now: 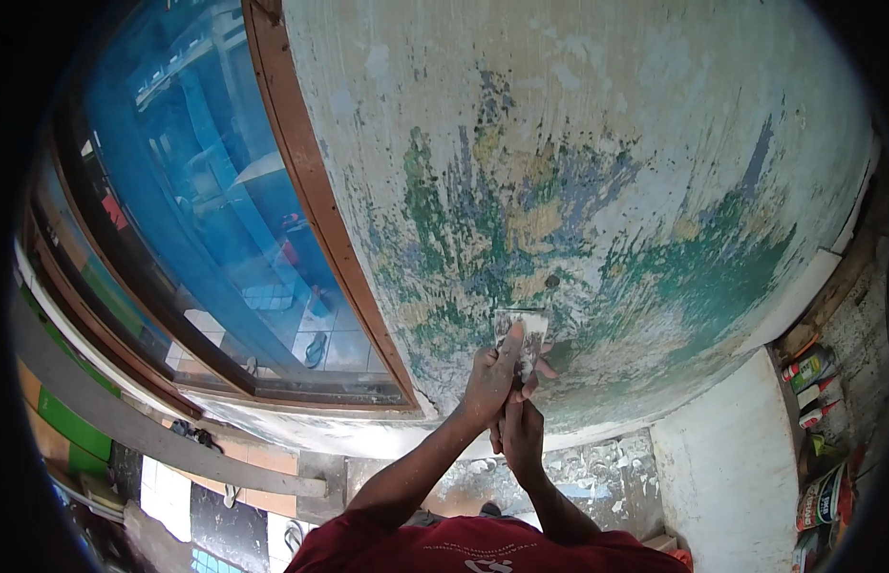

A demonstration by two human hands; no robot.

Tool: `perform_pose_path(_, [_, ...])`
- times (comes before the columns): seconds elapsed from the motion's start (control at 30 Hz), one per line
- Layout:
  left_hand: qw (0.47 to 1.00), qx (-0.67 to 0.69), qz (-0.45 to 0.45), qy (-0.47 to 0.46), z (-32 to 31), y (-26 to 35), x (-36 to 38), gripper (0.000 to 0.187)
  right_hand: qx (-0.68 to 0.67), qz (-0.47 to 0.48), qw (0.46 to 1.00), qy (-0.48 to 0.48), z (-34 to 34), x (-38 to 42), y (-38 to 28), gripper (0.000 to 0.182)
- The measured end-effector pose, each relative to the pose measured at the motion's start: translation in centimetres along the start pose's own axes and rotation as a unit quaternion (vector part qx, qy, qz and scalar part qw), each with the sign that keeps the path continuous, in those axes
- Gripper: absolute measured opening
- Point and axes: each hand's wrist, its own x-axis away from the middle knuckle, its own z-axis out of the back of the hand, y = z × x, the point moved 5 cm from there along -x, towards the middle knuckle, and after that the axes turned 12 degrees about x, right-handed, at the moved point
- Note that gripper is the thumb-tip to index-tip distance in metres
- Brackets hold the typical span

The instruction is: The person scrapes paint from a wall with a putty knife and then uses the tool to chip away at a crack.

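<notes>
Both hands are on a scraper (pixel 537 327) with a wide metal blade smeared white. Its blade edge is against or very close to the wall (pixel 597 239), where old paint shows in patches of green, purple, yellow and white. My left hand (pixel 499 377) is closed around the upper part, its thumb lying along the blade. Just below, my right hand (pixel 523 430) is wrapped around the handle, which is mostly hidden by the fingers. A small dark hole (pixel 551 282) marks the wall just above the blade.
Left of the wall is a brown-framed window (pixel 311 181) with blue behind the glass. Paint flakes lie on the floor (pixel 597 477) below. At right, a white ledge (pixel 731 458) stands beside bottles (pixel 805 371) and a labelled can (pixel 823 501).
</notes>
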Motion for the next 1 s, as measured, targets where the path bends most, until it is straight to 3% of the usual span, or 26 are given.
perform_pose_path(0.47, [1.0, 0.0, 0.015, -0.006, -0.6, 1.6, 0.2, 0.053, 0.008, 0.027, 1.0, 0.0, -0.4, -0.4, -0.9, 0.04])
perform_pose_path(0.6, [1.0, -0.017, 0.016, 0.0, 0.7, -0.1, 1.1, 0.053, 0.017, -0.05, 0.999, 0.002, -0.7, 0.9, 1.4, 0.04])
perform_pose_path(0.8, [1.0, -0.024, 0.006, -0.002, -0.2, 1.7, 0.3, 0.055, 0.034, 0.031, 0.999, 0.0, -0.6, -0.3, -0.5, 0.04])
perform_pose_path(0.93, [1.0, -0.031, -0.002, 0.0, 1.1, -0.3, 0.6, 0.054, 0.042, -0.049, 0.998, 0.016, -0.7, 0.7, 1.9, 0.039])
perform_pose_path(1.0, [1.0, -0.02, -0.008, -0.002, 0.4, 0.4, 0.3, 0.053, 0.037, 0.01, 0.999, 0.011, -0.4, -0.1, 0.5, 0.039])
